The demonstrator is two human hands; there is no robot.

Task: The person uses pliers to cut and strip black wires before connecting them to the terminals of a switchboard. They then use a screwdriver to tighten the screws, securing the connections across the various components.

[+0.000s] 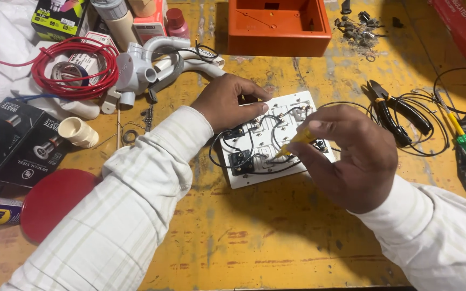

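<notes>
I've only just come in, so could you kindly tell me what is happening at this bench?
A person in a pale checked shirt is working on the back of a white switch plate lying on a worn yellow table. The left hand rests on the plate's far-left edge, steadying it. The right hand holds a yellow-handled screwdriver, its tip down among the black wires at the switch terminals. Black pliers lie to the right, an orange box beyond, and a red wire coil to the left.
</notes>
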